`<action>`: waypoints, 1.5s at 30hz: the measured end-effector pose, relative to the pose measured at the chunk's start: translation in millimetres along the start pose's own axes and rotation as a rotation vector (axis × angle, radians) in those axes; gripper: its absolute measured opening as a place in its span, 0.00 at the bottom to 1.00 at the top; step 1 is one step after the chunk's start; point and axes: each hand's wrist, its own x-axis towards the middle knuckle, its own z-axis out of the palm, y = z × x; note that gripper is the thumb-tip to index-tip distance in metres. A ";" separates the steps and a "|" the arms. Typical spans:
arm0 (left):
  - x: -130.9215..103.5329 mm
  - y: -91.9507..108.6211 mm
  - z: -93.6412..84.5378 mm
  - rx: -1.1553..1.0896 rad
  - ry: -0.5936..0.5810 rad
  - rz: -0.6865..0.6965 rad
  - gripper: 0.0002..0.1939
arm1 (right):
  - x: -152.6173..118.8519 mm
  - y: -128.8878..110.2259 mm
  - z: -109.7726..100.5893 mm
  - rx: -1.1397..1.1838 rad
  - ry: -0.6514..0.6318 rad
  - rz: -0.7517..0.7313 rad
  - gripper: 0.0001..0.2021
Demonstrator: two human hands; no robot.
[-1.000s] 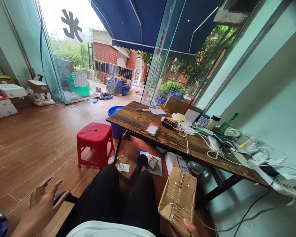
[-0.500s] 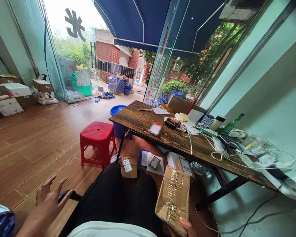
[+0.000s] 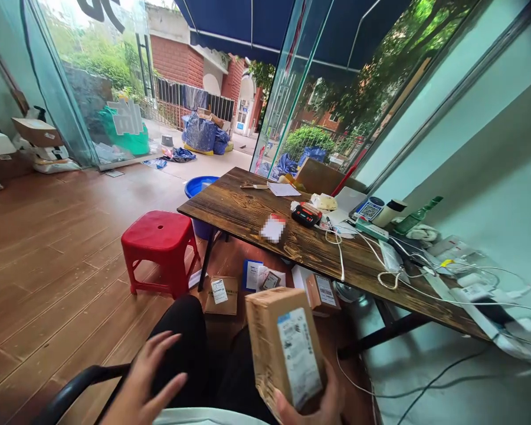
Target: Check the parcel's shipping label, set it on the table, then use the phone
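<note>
Fingers of the left hand spread apart, holding nothing, at lower left of frame, while at lower centre the right hand is clamped under a cardboard parcel, label up, below the wooden worktop.

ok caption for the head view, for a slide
Right hand holds a labelled box; left hand open beside it.

A parcel pickup shop: labelled parcels on the floor, glass storefront, cluttered desk
</note>
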 end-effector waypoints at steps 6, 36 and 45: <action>44.5 79.6 90.8 -0.924 -0.318 -0.070 0.68 | -18.5 -42.1 68.1 -0.138 -0.073 -0.252 0.42; 61.5 101.9 11.4 -0.849 -0.193 -0.179 0.51 | -48.6 -43.8 82.8 0.069 -0.380 -0.116 0.42; 61.8 99.9 13.3 -0.857 -0.199 -0.197 0.52 | -48.0 -39.9 83.0 0.064 -0.375 -0.112 0.41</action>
